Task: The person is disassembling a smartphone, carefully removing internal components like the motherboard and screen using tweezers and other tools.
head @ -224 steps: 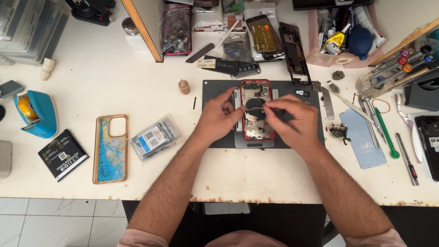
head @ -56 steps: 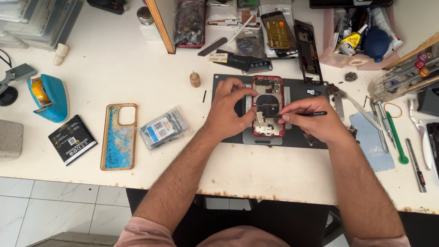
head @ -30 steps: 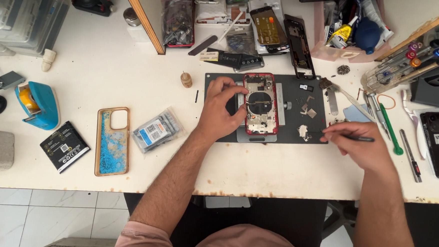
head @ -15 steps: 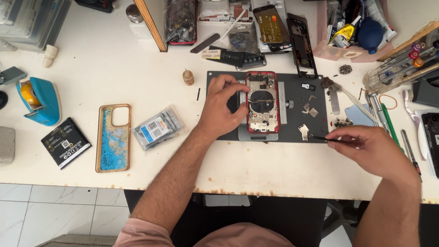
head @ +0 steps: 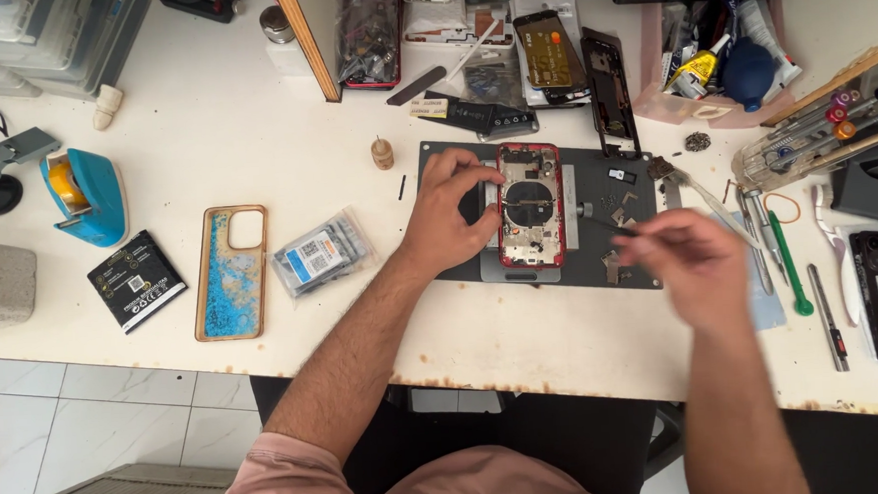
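Change: half a second ago the right hand (head: 682,264) was off the near right corner of the dark mat (head: 600,269); now it has come back left over the mat, blurred with motion, so work on the opened phone seems to be resuming.
Left hand (head: 447,211): lies on the mat's left part, fingers (head: 475,170) spread and partly curled against the left edge of the phone, as before, steadying it rather than closing round it.
Right hand fingers: pinched together on a thin dark tool (head: 603,226) whose tip points left toward the phone.
Opened phone (head: 530,207): red-framed, back open, flat on the mat at mid counter (head: 252,116).
Axis: its long side runs near to far, camera end far.
Around: small loose parts (head: 619,207) on the mat just right of the phone.
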